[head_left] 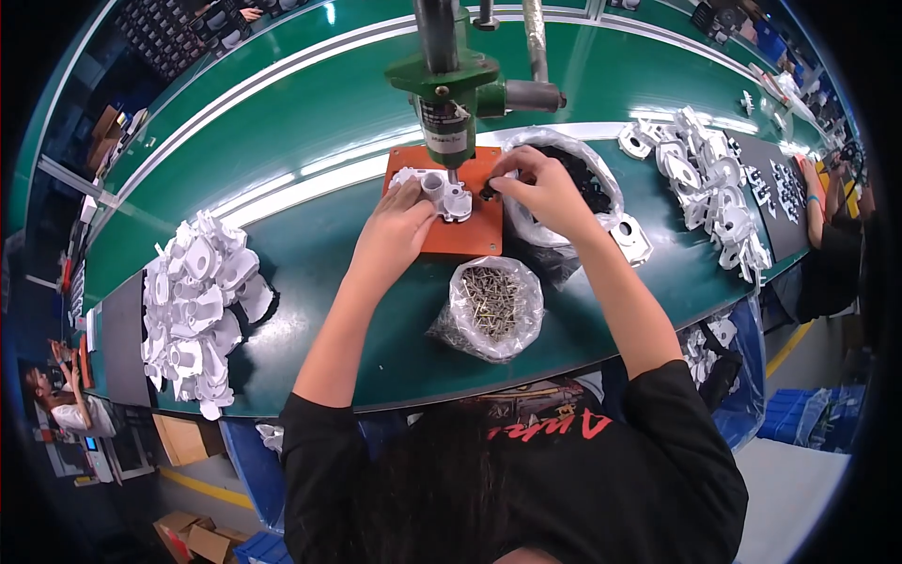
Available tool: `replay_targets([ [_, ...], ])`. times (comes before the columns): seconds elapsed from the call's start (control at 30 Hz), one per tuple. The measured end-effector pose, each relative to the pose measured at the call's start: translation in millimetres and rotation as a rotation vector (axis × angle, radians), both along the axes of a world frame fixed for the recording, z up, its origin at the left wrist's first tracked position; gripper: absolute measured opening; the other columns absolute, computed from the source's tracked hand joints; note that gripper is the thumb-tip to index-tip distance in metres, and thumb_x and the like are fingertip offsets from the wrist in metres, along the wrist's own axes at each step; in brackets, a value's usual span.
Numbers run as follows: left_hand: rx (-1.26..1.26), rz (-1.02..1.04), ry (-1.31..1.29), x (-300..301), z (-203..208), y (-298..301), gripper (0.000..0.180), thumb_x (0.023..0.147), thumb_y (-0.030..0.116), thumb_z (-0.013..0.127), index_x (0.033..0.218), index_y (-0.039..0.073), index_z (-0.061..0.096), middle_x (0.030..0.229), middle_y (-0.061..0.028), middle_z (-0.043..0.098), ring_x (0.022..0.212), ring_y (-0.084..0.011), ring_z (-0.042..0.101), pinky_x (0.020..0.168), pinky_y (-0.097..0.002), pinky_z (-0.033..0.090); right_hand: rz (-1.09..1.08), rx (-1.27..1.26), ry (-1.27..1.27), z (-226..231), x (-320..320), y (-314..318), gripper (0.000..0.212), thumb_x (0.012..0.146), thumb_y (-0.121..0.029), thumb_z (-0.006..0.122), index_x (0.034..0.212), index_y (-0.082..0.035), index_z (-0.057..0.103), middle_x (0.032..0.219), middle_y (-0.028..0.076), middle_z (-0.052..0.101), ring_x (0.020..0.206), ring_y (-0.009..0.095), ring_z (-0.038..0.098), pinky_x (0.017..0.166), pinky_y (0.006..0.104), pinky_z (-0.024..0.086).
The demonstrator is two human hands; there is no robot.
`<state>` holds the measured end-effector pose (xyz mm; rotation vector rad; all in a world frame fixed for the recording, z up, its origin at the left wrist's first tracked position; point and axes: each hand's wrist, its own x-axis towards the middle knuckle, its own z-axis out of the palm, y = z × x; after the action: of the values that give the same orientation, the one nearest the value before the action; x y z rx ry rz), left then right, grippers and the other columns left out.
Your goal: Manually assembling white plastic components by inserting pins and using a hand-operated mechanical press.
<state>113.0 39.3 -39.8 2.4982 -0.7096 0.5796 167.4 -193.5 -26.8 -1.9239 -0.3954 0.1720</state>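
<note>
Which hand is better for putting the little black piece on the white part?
Probably the right hand: it already seems to pinch the small black piece, just beside the white part. The left hand looks busy holding that part on the orange plate.

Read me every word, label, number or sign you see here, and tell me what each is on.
Black shirt: large red lettering, upside down; I won't copy it out.
Green machine: white label, its dark marks too blurred to read.
I can make out no other text.
</note>
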Motion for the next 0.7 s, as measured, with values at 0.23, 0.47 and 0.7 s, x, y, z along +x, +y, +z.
replay_targets([
  [0.23, -0.081, 0.046, -0.116, -4, -13, -5, 0.012, 0.077, 0.010, 0.061, 0.078, 0.001, 0.055, 0.103, -0.0169, 0.060, 0.103, -0.0353, 0.056, 0.092, -0.0418, 0.044, -0.078, -0.241, -0.357, -28, 9, 45, 0.014, 0.074, -0.015, 0.069, 0.079, -0.003, 0.066, 0.102, 0.004, 0.058, 0.107, 0.026, 0.049, 0.092, 0.0346, 0.040],
  [0.47, -0.075, 0.100, -0.194, -2, -21, -2, 0.012, 0.077, 0.012, 0.062, 0.076, 0.002, 0.055, 0.106, -0.0182, 0.061, 0.104, -0.0338, 0.058, 0.092, -0.0405, 0.046, -0.060, -0.376, -0.288, -24, 10, 52, 0.021, 0.075, -0.020, 0.067, 0.089, -0.005, 0.062, 0.107, 0.006, 0.053, 0.116, 0.027, 0.041, 0.098, 0.0405, 0.029],
  [0.7, -0.107, 0.093, -0.194, -3, -21, -5, 0.012, 0.077, 0.012, 0.062, 0.075, 0.002, 0.056, 0.105, -0.0178, 0.062, 0.103, -0.0326, 0.059, 0.093, -0.0404, 0.046, -0.232, -0.304, -0.594, -24, 1, 52, 0.031, 0.073, -0.024, 0.067, 0.097, -0.007, 0.059, 0.111, 0.011, 0.050, 0.113, 0.031, 0.041, 0.095, 0.0439, 0.027],
])
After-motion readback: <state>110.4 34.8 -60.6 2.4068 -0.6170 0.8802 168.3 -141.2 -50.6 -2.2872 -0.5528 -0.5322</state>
